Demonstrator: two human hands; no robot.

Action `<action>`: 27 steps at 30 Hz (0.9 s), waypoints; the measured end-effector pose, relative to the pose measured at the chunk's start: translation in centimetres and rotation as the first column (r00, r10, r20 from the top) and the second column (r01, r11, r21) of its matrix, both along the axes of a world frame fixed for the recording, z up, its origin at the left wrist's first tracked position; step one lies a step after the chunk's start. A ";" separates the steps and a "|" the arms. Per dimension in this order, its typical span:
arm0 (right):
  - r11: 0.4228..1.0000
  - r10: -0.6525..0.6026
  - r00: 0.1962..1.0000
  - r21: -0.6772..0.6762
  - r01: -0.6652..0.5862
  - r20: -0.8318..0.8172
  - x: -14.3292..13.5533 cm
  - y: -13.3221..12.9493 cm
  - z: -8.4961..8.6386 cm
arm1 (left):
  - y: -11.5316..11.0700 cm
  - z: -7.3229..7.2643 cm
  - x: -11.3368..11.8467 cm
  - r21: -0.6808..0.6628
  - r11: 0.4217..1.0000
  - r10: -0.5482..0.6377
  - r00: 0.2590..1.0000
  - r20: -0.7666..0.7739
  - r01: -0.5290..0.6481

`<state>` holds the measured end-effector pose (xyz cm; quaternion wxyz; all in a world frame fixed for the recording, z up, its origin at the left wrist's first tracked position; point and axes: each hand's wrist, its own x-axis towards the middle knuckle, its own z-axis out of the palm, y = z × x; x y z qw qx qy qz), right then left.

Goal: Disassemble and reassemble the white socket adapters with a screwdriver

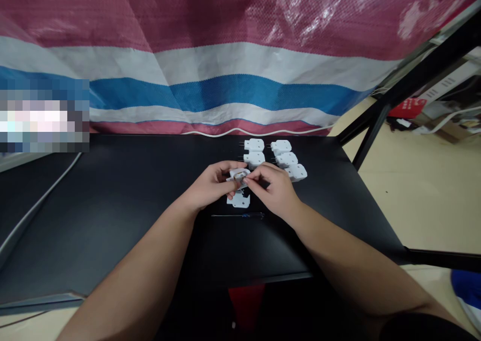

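Between thumb and fingers, my left hand (216, 183) holds a white plug housing (239, 173) whose hollow inside, with some metal parts, faces up. The fingers of my right hand (272, 185) are pinched at the housing's right edge; whatever small part they grip is too small to make out. Just below the hands a white plug cover (239, 199) lies on the black table (131, 195). Nearer to me is a thin screwdriver (240, 215), its shaft pointing left. Several white plugs (286, 159) stand in two columns behind and to the right of my right hand.
A striped plastic sheet (225, 90) hangs behind the table, with a white cable (236, 131) along its foot. Another cable (41, 198) crosses the table's left side. A black metal frame (376, 118) rises at the right edge.
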<state>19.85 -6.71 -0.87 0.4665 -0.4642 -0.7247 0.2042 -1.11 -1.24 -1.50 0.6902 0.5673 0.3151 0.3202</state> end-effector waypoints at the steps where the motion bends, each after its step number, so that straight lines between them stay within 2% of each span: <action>1: 1.000 0.005 1.000 -0.018 -0.005 -0.014 0.0 0.0 0.0 | 0.0 0.0 0.0 0.002 1.000 -0.007 1.000 0.000 0.007; 4: 0.995 0.004 0.996 -0.094 -0.013 -0.091 -0.1 0.1 -0.3 | -0.1 0.1 0.0 0.017 0.999 -0.036 0.999 0.016 0.035; 7: 0.972 -0.012 0.973 -0.229 -0.042 -0.232 -0.2 0.1 -0.8 | -0.1 0.3 0.0 0.022 0.999 -0.051 0.997 0.061 0.050; 12: 0.898 -0.019 0.874 -0.392 -0.199 -0.486 -0.5 0.3 -0.8 | -0.2 0.7 0.1 0.018 0.995 -0.097 0.982 0.162 0.095; 16: 0.850 -0.029 0.814 -0.443 -0.285 -0.580 -0.7 0.4 -0.6 | -0.3 0.9 0.0 0.016 0.990 -0.138 0.971 0.195 0.138; 21: 0.853 -0.012 0.820 -0.434 -0.290 -0.572 -0.6 0.4 -0.6 | -0.4 1.0 0.0 -0.017 0.989 -0.140 0.969 0.203 0.146; 27: 0.846 0.007 0.781 -0.413 -0.338 -0.624 -0.5 0.3 -0.7 | -0.3 0.8 0.0 -0.115 0.992 -0.030 0.971 0.239 0.059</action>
